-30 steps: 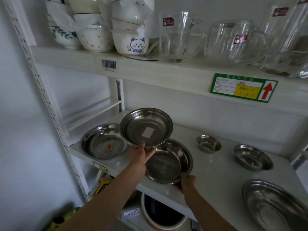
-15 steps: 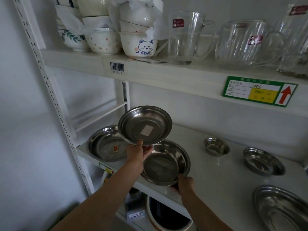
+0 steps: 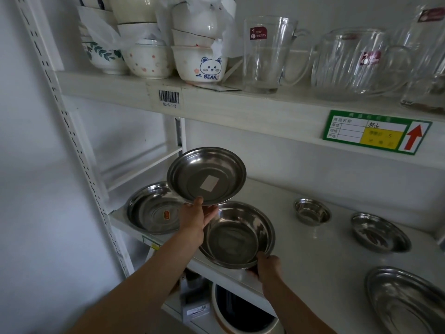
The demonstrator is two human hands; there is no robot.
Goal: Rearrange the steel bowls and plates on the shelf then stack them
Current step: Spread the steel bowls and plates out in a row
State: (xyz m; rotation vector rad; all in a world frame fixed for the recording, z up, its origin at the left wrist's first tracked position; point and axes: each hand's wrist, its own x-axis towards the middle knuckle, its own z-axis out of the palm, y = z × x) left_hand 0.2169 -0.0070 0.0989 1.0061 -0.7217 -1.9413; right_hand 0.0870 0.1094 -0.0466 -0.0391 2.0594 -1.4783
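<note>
Left hand grasps the near rim of a steel plate, thumb on top, fingers beneath; plate is lifted clear of the shelf and tilted toward the camera, a white sticker on its centre. Right hand grips the near edge of a large steel bowl at the shelf's front edge. Far left, another steel plate with a red sticker lies flat. To the right, well apart: a small steel bowl, a medium steel bowl, and an oval steel dish near right. Upper shelf carries ceramic bowls and glass jugs.
</note>
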